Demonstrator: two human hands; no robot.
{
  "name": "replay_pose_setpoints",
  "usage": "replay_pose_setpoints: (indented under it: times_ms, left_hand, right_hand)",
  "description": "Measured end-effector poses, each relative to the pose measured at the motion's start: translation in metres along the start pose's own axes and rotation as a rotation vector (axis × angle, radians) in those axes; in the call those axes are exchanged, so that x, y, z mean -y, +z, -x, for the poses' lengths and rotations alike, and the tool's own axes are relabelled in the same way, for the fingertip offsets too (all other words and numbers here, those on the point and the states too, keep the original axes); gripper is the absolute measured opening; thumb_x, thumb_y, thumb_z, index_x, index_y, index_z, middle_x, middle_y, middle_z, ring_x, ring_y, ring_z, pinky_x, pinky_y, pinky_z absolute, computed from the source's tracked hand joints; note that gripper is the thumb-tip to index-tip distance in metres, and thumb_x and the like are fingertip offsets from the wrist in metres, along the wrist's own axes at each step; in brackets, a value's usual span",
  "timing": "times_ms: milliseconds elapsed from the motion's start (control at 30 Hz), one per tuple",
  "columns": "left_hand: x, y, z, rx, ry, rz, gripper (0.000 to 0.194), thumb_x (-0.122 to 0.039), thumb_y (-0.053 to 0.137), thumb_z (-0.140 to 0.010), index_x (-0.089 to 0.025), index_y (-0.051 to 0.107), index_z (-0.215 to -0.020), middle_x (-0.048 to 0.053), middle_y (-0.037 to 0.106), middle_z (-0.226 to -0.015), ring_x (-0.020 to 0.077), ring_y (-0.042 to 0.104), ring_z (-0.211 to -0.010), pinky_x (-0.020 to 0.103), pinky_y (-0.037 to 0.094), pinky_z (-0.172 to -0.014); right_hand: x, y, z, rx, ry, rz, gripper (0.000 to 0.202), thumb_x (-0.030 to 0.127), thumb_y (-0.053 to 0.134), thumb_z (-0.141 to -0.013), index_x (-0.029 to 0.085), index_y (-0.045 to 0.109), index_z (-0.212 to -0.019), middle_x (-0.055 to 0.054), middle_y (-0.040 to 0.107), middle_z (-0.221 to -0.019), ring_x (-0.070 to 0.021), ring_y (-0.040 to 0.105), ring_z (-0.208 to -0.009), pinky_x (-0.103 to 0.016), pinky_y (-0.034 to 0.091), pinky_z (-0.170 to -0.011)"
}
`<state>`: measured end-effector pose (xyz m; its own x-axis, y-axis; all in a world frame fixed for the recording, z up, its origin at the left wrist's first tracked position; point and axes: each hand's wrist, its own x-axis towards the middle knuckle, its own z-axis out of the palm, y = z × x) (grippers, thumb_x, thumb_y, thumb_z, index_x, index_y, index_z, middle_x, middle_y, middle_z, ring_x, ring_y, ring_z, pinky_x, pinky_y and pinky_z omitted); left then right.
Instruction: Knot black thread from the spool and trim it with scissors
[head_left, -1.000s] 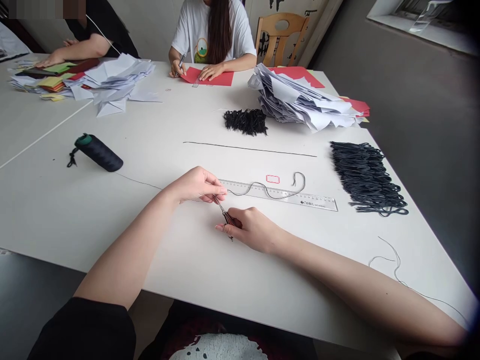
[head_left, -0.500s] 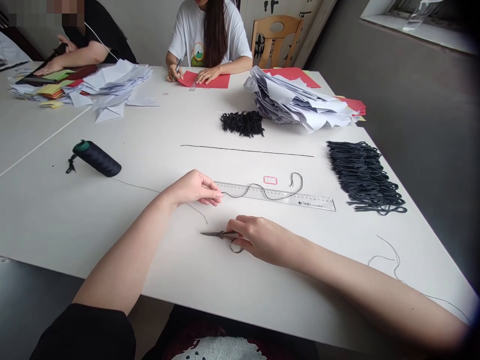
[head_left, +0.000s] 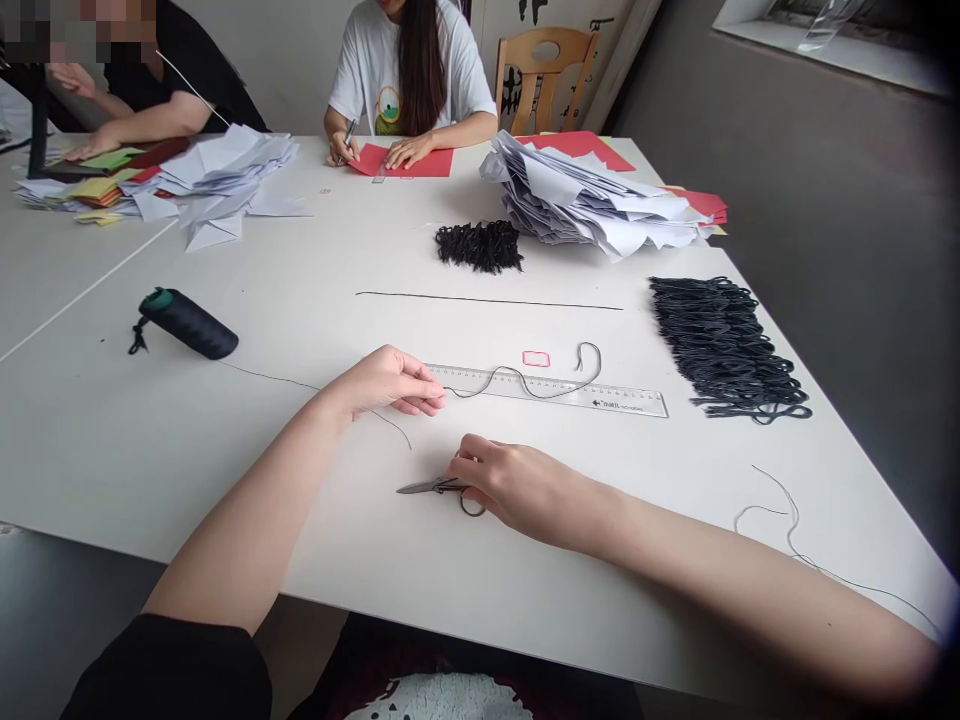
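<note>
From the dark spool [head_left: 186,322] at left, thread [head_left: 270,377] runs behind the left hand [head_left: 394,382]; its loose end now trails below that hand, where a second ago the blades met the fingers. The left fingertips still pinch one end of a wavy cut strand [head_left: 510,370]. The scissors [head_left: 420,487] have dropped away toward the table, perhaps touching it; the right hand [head_left: 510,485] grasps their handles. Rightward, the strand curls across the clear ruler [head_left: 630,399].

On bench [head_left: 300,270]: spool [head_left: 196,327] L, ruler [head_left: 634,399] mid, scissors [head_left: 420,487] nr side at R hand [head_left: 504,483], cord bundle [head_left: 720,345] R, paper pile [head_left: 585,195] far R.
</note>
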<state>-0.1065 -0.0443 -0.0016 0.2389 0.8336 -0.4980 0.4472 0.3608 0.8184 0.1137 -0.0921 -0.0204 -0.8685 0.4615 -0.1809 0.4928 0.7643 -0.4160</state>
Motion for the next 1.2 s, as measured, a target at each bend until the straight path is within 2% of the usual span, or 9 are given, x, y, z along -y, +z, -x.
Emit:
replay_pose_setpoints:
  times_ms: [167,267,367,467,667,1200]
  left_hand:
    - [0.001,0.004,0.0,-0.005,-0.053,0.072,0.026,-0.041,0.077,-0.068,-0.017,0.076,-0.078,0.01,0.076,-0.092,0.0232,0.071,-0.089,0.032,0.054,-0.081]
    - [0.001,0.008,-0.001,0.053,-0.047,0.151,0.024,-0.04,0.076,-0.068,-0.018,0.076,-0.078,0.009,0.076,-0.09,0.0219,0.071,-0.087,0.03,0.054,-0.079]
    - [0.0,0.013,-0.001,0.065,-0.042,0.2,0.023,-0.039,0.077,-0.068,-0.019,0.076,-0.078,0.008,0.076,-0.086,0.0204,0.071,-0.081,0.03,0.053,-0.077]
    - [0.0,0.015,0.0,0.048,-0.036,0.179,0.022,-0.039,0.077,-0.068,-0.019,0.077,-0.078,0.008,0.076,-0.083,0.0187,0.07,-0.077,0.03,0.053,-0.076]
    - [0.0,0.016,-0.002,0.059,-0.035,0.136,0.019,-0.036,0.076,-0.069,-0.018,0.076,-0.076,0.008,0.076,-0.085,0.0183,0.069,-0.08,0.029,0.052,-0.075]
    - [0.002,0.014,-0.003,0.039,-0.04,0.12,0.022,-0.039,0.077,-0.068,-0.019,0.077,-0.077,0.008,0.076,-0.088,0.0208,0.069,-0.085,0.031,0.052,-0.078]
  right_hand:
    - [0.001,-0.001,0.0,-0.019,-0.035,0.071,0.013,0.018,0.056,-0.091,0.017,0.063,-0.103,-0.004,0.058,-0.097,-0.0099,0.055,-0.061,-0.026,0.041,-0.053]
    - [-0.003,0.004,-0.002,-0.184,-0.102,0.206,0.021,0.021,0.05,-0.095,0.017,0.059,-0.113,-0.005,0.06,-0.094,-0.0116,0.056,-0.063,-0.028,0.04,-0.053]
    - [-0.01,0.011,-0.006,-0.403,-0.158,0.432,0.031,0.014,0.041,-0.096,0.013,0.054,-0.125,-0.004,0.06,-0.08,-0.0138,0.055,-0.062,-0.03,0.036,-0.053]
    - [-0.017,0.017,-0.007,-0.494,-0.15,0.588,0.037,0.009,0.041,-0.093,0.011,0.053,-0.128,-0.002,0.059,-0.069,-0.0137,0.049,-0.055,-0.031,0.029,-0.05]
    - [-0.019,0.021,-0.009,-0.415,-0.024,0.579,0.042,0.011,0.041,-0.093,0.014,0.049,-0.134,-0.003,0.061,-0.072,-0.0114,0.047,-0.053,-0.029,0.025,-0.048]
    - [-0.02,0.023,-0.008,-0.43,-0.033,0.5,0.042,0.011,0.04,-0.093,0.016,0.047,-0.134,-0.002,0.059,-0.073,-0.0117,0.047,-0.054,-0.03,0.027,-0.047]
